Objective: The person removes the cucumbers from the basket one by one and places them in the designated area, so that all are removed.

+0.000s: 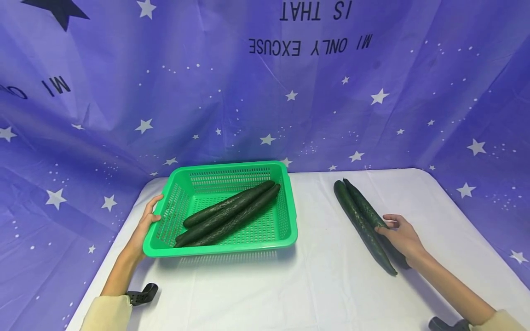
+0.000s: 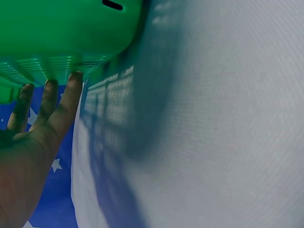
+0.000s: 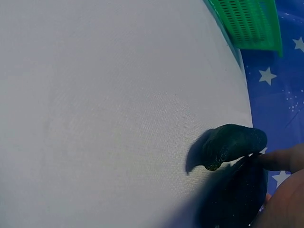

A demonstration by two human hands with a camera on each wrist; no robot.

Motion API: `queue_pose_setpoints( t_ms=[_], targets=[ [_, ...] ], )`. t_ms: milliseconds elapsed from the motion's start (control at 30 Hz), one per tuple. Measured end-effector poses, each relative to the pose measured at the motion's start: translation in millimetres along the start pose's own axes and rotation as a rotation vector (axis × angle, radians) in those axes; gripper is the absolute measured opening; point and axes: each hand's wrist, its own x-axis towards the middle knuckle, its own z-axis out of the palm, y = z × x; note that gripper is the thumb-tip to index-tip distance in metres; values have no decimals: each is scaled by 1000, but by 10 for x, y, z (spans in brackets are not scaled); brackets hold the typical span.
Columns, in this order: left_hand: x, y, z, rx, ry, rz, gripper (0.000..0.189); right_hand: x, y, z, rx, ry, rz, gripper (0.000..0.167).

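Three long dark green cucumbers (image 1: 229, 209) lie side by side, slanting, in a green plastic basket (image 1: 232, 249). My left hand (image 1: 141, 232) holds the basket's left side, thumb at the rim; in the left wrist view its fingers (image 2: 66, 107) reach up against the slotted outer wall. To the right, two more cucumbers rest next to each other on the white cloth. My right hand (image 1: 401, 236) grips the right-hand cucumber (image 1: 364, 202) around its nearer half, thumb on the side facing its neighbour. That neighbouring cucumber (image 1: 360, 225) lies just left of the thumb, outside the grip.
White cloth (image 1: 319, 276) covers the table, its far edge meeting a purple-blue curtain (image 1: 248, 101) printed with stars and lettering. The curtain also hangs along both sides. Black wrist mounts (image 1: 142, 294) sit on both forearms, below the pale sleeves' cuffs.
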Motion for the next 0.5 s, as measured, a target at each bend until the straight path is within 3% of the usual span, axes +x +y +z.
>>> queue_pose_setpoints(
  t_ms=[200,333,500],
  targets=[
    [0,-1,5,-7,-10,4,56,5,-48,-33,-31,94,-77,59],
    [-5,-14,-3,7,-6,10,57,-6,-167,-38,-64,181,-201,45],
    [-7,-30,-5,20,-4,17,57,-30,-409,-16,-37,221,-369,36]
  ],
)
